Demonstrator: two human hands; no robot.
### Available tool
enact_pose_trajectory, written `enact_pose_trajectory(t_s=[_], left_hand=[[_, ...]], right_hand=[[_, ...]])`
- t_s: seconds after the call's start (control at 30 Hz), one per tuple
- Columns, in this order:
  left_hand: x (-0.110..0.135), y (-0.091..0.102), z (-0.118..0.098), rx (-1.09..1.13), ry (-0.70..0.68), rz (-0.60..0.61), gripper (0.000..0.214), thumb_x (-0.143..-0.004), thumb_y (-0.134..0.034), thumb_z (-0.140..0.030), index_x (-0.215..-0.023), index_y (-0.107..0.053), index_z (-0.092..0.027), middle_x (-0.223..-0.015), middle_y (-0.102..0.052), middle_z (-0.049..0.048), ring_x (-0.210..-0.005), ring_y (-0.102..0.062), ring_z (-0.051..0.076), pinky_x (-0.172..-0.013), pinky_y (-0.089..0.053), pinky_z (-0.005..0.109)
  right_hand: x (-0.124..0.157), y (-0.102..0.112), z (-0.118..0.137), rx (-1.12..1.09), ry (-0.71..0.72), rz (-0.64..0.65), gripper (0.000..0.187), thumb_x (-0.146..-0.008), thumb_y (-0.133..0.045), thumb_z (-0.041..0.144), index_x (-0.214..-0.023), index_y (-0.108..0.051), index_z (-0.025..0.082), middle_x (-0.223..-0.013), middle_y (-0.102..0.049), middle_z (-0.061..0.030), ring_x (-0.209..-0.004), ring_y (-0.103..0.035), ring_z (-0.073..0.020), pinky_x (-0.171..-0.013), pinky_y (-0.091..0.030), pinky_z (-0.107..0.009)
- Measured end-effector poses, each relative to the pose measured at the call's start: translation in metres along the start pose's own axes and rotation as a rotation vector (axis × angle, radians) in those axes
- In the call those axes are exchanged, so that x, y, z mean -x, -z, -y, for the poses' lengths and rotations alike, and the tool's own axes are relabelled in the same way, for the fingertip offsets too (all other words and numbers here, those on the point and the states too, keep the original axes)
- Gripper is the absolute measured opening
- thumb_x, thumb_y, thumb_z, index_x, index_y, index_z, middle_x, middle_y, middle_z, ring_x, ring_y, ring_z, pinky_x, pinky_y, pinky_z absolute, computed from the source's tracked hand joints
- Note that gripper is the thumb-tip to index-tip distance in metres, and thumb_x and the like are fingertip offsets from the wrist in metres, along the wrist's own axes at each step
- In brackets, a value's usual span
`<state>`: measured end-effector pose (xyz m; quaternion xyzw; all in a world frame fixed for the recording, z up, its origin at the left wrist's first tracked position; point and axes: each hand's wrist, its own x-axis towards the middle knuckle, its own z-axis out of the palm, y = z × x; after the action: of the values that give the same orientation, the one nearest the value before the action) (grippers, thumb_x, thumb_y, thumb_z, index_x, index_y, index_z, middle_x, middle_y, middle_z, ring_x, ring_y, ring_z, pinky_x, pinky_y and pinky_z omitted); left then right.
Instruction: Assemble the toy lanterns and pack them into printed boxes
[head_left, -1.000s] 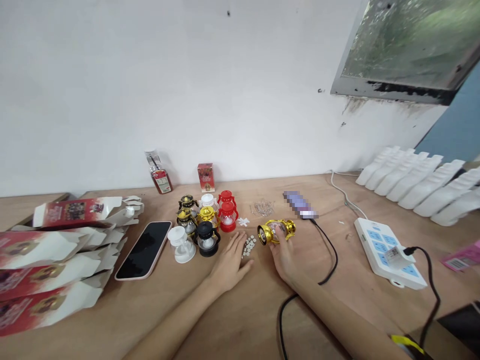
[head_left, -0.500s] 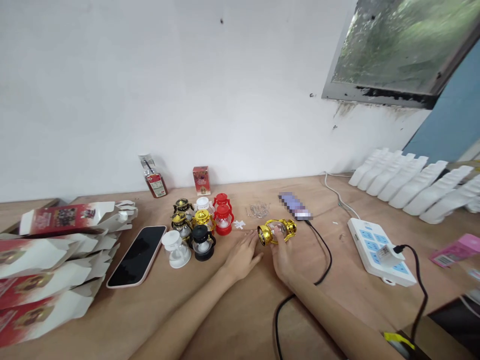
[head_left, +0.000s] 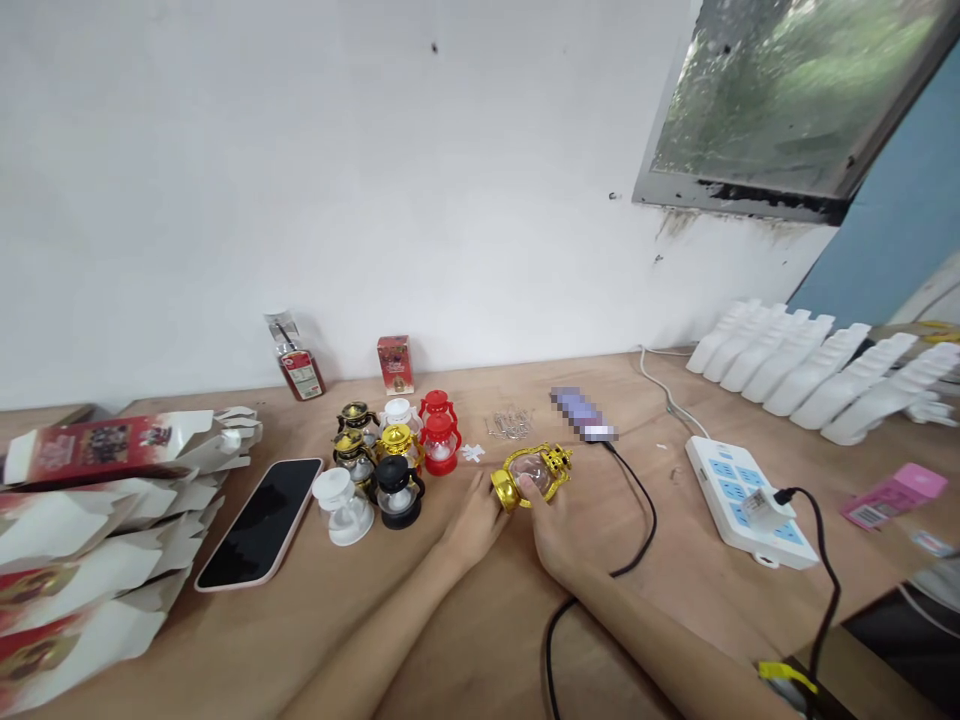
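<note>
A small gold lantern (head_left: 559, 462) with a clear globe is tilted on its side just above the table. My right hand (head_left: 553, 535) grips it round the globe, thumb on the clear part. At its gold base is my left hand (head_left: 472, 525), with fingers curled against the base and partly hidden behind it. To the left stand several small lanterns: a white one (head_left: 343, 508), a black one (head_left: 397, 492), red ones (head_left: 440, 445), another gold one (head_left: 397, 440) and bronze ones. Beyond my hands lie a heap of small metal wire pieces (head_left: 510, 424) and a white cut-out piece (head_left: 472, 453).
A black-screened phone (head_left: 261, 522) and stacked red-and-white boxes (head_left: 105, 450) lie left. At the back stand a bottle (head_left: 301, 372) and a small red box (head_left: 396, 364). On the right are a cabled phone (head_left: 583, 414), a power strip (head_left: 750, 500), white moulded pieces (head_left: 795, 365) and a pink box (head_left: 892, 496).
The gold lantern has turned, its top now tilted up and its base nearer my left hand. My left hand has gone from lying flat to curling at the base. The view shifted slightly.
</note>
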<state>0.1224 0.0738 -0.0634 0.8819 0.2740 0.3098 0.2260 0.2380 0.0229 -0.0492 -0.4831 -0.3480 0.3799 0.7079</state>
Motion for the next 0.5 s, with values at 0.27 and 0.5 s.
enact_pose_trajectory(t_s=[0.27,0.5], left_hand=[[0.001,0.003,-0.006,-0.101,0.016,0.037,0.030,-0.084,-0.048,-0.017,-0.112,-0.058,-0.017,-0.120,-0.057,0.0119,-0.113,-0.049,0.026,-0.099,-0.040,0.044],[0.011,-0.003,-0.001,-0.154,0.061,0.065,0.039,-0.085,-0.044,-0.026,-0.121,-0.052,-0.015,-0.124,-0.058,0.0140,-0.113,-0.055,0.029,-0.093,-0.047,0.044]], right_hand=[[-0.001,0.002,-0.001,0.040,0.011,-0.011,0.049,-0.069,-0.068,0.038,-0.111,-0.058,0.016,-0.102,-0.068,-0.0076,-0.095,-0.063,-0.0223,-0.090,-0.047,-0.041],[-0.010,-0.025,0.013,0.295,0.215,0.276,0.061,-0.063,-0.075,0.032,-0.117,-0.051,0.021,-0.110,-0.064,-0.0063,-0.103,-0.060,-0.0225,-0.091,-0.047,-0.038]])
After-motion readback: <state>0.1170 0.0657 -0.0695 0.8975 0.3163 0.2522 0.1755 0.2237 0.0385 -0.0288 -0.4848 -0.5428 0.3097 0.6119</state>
